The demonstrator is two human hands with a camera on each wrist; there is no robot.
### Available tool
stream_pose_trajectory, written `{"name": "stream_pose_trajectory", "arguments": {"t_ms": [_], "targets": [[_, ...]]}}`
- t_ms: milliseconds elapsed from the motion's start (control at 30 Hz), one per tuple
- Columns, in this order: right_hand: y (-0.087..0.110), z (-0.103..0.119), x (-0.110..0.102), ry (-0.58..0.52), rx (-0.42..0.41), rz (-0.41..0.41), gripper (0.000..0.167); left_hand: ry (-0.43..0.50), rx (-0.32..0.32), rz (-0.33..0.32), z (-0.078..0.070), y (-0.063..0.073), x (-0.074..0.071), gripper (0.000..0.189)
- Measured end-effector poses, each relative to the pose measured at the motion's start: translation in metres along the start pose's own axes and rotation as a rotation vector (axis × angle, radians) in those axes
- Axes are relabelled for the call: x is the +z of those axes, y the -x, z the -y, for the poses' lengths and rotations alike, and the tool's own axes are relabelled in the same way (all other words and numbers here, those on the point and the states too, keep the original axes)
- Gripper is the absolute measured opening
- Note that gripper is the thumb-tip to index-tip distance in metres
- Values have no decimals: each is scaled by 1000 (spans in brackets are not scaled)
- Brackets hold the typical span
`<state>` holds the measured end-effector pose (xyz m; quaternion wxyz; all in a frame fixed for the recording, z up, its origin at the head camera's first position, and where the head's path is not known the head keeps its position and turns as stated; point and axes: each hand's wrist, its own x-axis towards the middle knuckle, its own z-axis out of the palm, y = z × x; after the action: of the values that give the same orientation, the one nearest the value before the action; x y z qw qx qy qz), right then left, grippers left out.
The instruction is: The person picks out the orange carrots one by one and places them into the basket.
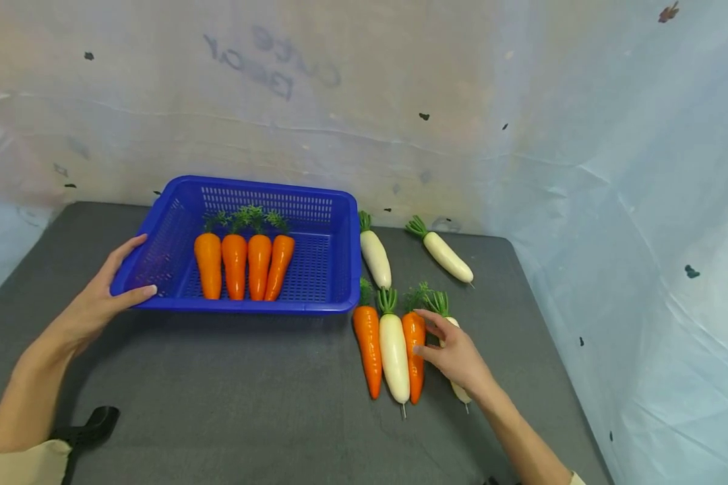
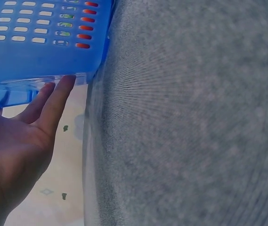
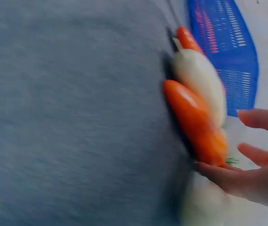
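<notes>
A blue plastic basket (image 1: pixel 243 308) with slotted walls holds several orange carrots (image 1: pixel 234 266) with green tops, side by side. My left hand (image 1: pixel 100 296) grips its left end, thumb over the front rim; in the left wrist view, two fingers (image 2: pixel 58 101) touch the rim. Right of the basket, my right hand (image 1: pixel 455 353) reaches over a carrot (image 1: pixel 415 364), fingers spread and one touching its top end in the right wrist view. A white radish (image 1: pixel 394 353) lies between that carrot and another carrot (image 1: pixel 367 347). Another radish (image 1: pixel 460 392) is partly hidden under the hand.
Two more white radishes lie farther back, one radish (image 1: pixel 376 259) beside the basket and another radish (image 1: pixel 445 256) near the back edge. The grey table (image 1: pixel 249 404) meets pale plastic sheeting (image 1: pixel 370 101) behind and at the right.
</notes>
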<state>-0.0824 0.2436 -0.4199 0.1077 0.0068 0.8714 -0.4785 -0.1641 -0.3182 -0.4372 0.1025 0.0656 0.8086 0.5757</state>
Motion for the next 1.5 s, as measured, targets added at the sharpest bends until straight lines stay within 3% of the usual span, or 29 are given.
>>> {"name": "stream_pose_trajectory", "arguments": {"t_ms": [100, 267, 533, 867, 1067, 1267, 1500], "targets": [[-4, -8, 5, -27, -16, 10, 67, 6, -11, -4, 0, 0, 0, 82], [-13, -15, 8, 87, -54, -4, 71, 12, 6, -3, 2, 0, 0, 82], [-30, -11, 9, 165, -9, -10, 72, 23, 11, -3, 4, 0, 1, 81], [-39, -11, 3, 35, 13, 18, 74, 24, 8, -7, 4, 1, 1, 80], [-44, -5, -5, -36, -36, 47, 74, 29, 4, -5, 1, 2, 0, 79], [-49, 12, -14, -43, -71, 61, 73, -5, -22, -10, -3, 1, 0, 77], [-62, 45, -19, -71, -155, 95, 75, 15, -4, -12, -1, 1, 1, 80]]}}
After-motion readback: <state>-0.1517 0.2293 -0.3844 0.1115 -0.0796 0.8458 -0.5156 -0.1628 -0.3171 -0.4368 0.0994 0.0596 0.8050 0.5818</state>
